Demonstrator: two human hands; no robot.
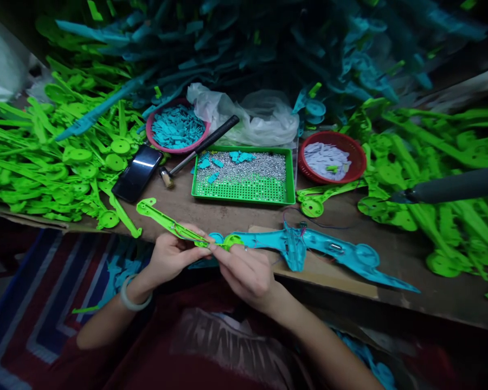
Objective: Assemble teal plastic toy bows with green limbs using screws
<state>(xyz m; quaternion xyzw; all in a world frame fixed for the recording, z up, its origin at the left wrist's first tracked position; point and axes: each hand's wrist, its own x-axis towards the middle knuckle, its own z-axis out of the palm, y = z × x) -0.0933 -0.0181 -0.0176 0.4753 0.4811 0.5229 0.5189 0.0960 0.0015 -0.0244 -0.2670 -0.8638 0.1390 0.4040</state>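
Green plastic parts lie heaped well to the left of the green tray, with a matching heap to its right and a darker mound of blue parts behind it, a stock that suggests most of the assembly work is still ahead. On the wooden table in front of the tray lies a long blue toy shell, open side up, thin wires showing inside it; it looks only partly put together. A green arm piece runs from its left end toward the near left of the tray. The left hand grips this green piece between thumb and fingers, while the right hand pinches narrowly at the joint where green meets blue; what the fingertips hold there is too small to tell. The tray itself holds a bed of small silver pins. Just left of it rest a hammer and a dark phone. Behind the tray's left corner sits a pink bowl of blue chips; to its right, a red bowl of pale ones.
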